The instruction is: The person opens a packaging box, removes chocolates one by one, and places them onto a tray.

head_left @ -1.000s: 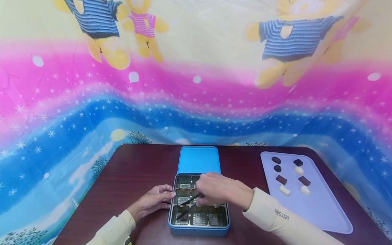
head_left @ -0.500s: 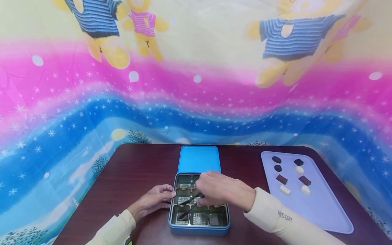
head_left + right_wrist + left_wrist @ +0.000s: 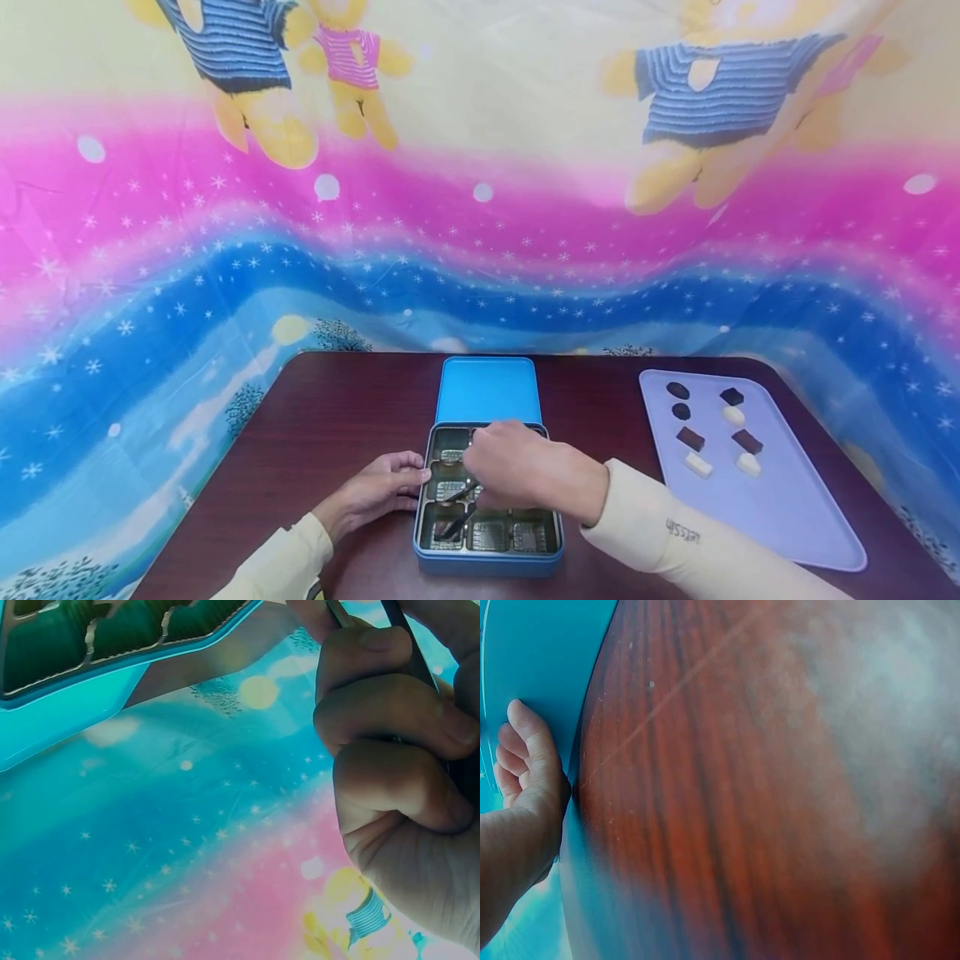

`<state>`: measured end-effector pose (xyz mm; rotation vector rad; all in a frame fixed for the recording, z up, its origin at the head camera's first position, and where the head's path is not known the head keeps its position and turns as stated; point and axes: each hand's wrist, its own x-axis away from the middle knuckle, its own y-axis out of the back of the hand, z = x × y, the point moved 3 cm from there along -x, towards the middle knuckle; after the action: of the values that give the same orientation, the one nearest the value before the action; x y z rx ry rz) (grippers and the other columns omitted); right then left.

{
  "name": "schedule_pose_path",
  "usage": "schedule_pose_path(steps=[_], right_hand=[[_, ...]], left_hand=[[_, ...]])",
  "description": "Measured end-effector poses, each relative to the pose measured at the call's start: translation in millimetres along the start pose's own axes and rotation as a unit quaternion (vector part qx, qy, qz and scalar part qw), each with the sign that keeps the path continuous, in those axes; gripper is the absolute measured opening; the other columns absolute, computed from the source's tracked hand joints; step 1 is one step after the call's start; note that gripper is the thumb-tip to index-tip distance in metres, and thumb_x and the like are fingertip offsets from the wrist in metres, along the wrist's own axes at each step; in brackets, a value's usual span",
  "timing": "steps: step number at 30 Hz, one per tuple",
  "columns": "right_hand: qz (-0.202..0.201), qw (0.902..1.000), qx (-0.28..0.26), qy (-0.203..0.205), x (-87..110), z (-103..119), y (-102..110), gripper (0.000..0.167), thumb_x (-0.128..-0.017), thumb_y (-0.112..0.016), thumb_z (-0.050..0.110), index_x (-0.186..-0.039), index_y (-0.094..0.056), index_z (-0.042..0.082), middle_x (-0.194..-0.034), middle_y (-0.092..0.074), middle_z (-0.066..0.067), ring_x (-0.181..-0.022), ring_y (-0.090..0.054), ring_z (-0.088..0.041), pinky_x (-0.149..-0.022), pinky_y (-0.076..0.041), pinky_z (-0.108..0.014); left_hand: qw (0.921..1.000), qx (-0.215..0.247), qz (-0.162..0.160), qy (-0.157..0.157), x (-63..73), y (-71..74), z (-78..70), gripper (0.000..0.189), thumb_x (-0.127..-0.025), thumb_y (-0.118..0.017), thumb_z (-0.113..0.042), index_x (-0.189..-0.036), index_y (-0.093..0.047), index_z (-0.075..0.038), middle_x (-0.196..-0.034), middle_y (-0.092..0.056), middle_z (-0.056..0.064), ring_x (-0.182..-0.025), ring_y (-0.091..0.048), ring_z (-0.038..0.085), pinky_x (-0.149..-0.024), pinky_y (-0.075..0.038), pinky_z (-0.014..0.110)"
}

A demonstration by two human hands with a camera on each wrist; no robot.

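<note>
My right hand (image 3: 513,468) grips a pair of dark tongs (image 3: 461,523) over a blue tin (image 3: 487,567) with a gold compartment insert. The tongs' two arms stand apart. One tip reaches into the front-left compartment, where a dark chocolate (image 3: 447,533) lies; whether it touches the piece I cannot tell. In the right wrist view, the fingers (image 3: 397,712) curl around the tongs' handle. My left hand (image 3: 382,490) rests against the tin's left side, thumb at the rim, fingers relaxed. The right hand hides part of the back and middle compartments.
Behind the tin lies its open light-blue lid (image 3: 487,390). On the table's right side, a pale lilac tray (image 3: 772,521) carries several chocolates, such as a dark brown piece (image 3: 691,439) and a white piece (image 3: 698,465). A patterned cloth (image 3: 480,275) hangs behind the brown table (image 3: 352,400).
My right hand has shifted slightly left with the tongs, closer over the tin's left compartments. The left hand and tin have stayed in place.
</note>
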<state>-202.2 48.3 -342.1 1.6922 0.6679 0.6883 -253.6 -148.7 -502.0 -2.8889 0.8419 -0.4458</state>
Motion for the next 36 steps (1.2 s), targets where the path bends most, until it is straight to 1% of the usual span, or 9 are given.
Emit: schedule_pose_path(steps=[3, 7, 14, 19, 23, 27, 32, 34, 36], right_hand=[[0.002, 0.9999, 0.015, -0.002, -0.5, 4.1, 1.9, 0.028, -0.079, -0.079, 0.038, -0.066, -0.062, 0.019, -0.057, -0.050, 0.009, -0.054, -0.047, -0.007, -0.051, -0.046, -0.026], [0.004, 0.9998, 0.019, -0.004, -1.7, 8.4, 1.9, 0.024, -0.080, -0.079, 0.035, -0.070, -0.065, 0.019, -0.057, -0.050, 0.008, -0.054, -0.047, -0.007, -0.051, -0.046, -0.025], [-0.005, 0.9991, 0.041, 0.000, -5.8, 13.8, -2.1, 0.016, -0.082, -0.075, 0.029, -0.072, -0.068, 0.019, -0.061, -0.056, 0.006, -0.055, -0.051, -0.008, -0.053, -0.050, -0.024], [-0.015, 0.9989, 0.043, 0.001, -6.2, 12.4, -2.8, 0.017, -0.082, -0.073, 0.023, -0.068, -0.064, 0.019, -0.059, -0.055, 0.006, -0.053, -0.050, -0.009, -0.051, -0.049, -0.026], [-0.009, 0.9993, 0.035, 0.007, -5.6, 10.4, -2.6, 0.020, -0.083, -0.072, 0.021, -0.066, -0.061, 0.019, -0.059, -0.051, 0.007, -0.053, -0.047, -0.008, -0.049, -0.046, -0.025], [-0.001, 0.9996, 0.024, 0.016, -4.7, 8.2, -2.5, 0.021, -0.084, -0.073, 0.021, -0.067, -0.061, 0.019, -0.057, -0.047, 0.008, -0.052, -0.043, -0.007, -0.047, -0.042, -0.023], [0.006, 0.9998, 0.005, 0.016, -4.8, 5.3, -2.3, 0.016, -0.084, -0.077, 0.026, -0.074, -0.068, 0.018, -0.057, -0.049, 0.009, -0.052, -0.043, -0.005, -0.048, -0.040, -0.021], [0.007, 0.9998, 0.008, 0.015, -5.3, 4.6, -2.3, 0.018, -0.084, -0.079, 0.031, -0.076, -0.070, 0.018, -0.057, -0.050, 0.009, -0.052, -0.044, -0.005, -0.048, -0.041, -0.021], [0.006, 0.9997, 0.016, 0.015, -5.2, 4.0, -2.0, 0.020, -0.084, -0.079, 0.033, -0.074, -0.069, 0.018, -0.057, -0.049, 0.010, -0.052, -0.044, -0.005, -0.047, -0.040, -0.021]], left_hand=[[1.0000, 0.000, 0.000, 0.000, 0.1, -0.2, -0.3, 0.014, -0.094, -0.063, -0.011, -0.100, -0.050, -0.006, -0.091, -0.064, 0.003, -0.084, -0.063, 0.015, -0.076, -0.055, 0.033], [1.0000, -0.001, -0.002, 0.000, 1.0, -0.1, -0.4, 0.014, -0.095, -0.062, -0.011, -0.101, -0.050, -0.006, -0.091, -0.064, 0.003, -0.084, -0.063, 0.015, -0.075, -0.055, 0.033], [1.0000, 0.001, 0.000, 0.000, 1.1, 0.3, 1.8, 0.014, -0.095, -0.062, -0.011, -0.101, -0.050, -0.006, -0.092, -0.065, 0.003, -0.085, -0.064, 0.015, -0.075, -0.055, 0.033], [1.0000, 0.002, -0.003, 0.001, -0.2, 1.0, 2.2, 0.015, -0.094, -0.063, -0.011, -0.101, -0.050, -0.008, -0.090, -0.065, 0.002, -0.082, -0.064, 0.014, -0.072, -0.055, 0.031], [1.0000, 0.002, -0.006, 0.002, -0.7, 1.2, 1.9, 0.015, -0.093, -0.063, -0.011, -0.100, -0.050, -0.009, -0.089, -0.066, 0.001, -0.082, -0.063, 0.014, -0.071, -0.055, 0.030], [1.0000, -0.001, -0.004, 0.003, -0.7, 0.1, 2.2, 0.015, -0.094, -0.063, -0.011, -0.101, -0.050, -0.007, -0.089, -0.065, 0.002, -0.082, -0.063, 0.014, -0.072, -0.055, 0.031], [1.0000, -0.004, -0.005, 0.000, -0.1, 0.1, 1.3, 0.015, -0.094, -0.062, -0.010, -0.101, -0.049, -0.006, -0.090, -0.064, 0.003, -0.082, -0.063, 0.014, -0.072, -0.055, 0.031], [1.0000, -0.004, -0.004, -0.001, -0.1, 0.3, 1.0, 0.015, -0.094, -0.062, -0.010, -0.101, -0.049, -0.007, -0.090, -0.065, 0.002, -0.082, -0.063, 0.014, -0.073, -0.055, 0.031], [1.0000, -0.004, -0.003, -0.001, -0.2, 0.6, 0.4, 0.015, -0.094, -0.062, -0.010, -0.100, -0.049, -0.008, -0.090, -0.065, 0.002, -0.083, -0.063, 0.014, -0.073, -0.055, 0.031]])
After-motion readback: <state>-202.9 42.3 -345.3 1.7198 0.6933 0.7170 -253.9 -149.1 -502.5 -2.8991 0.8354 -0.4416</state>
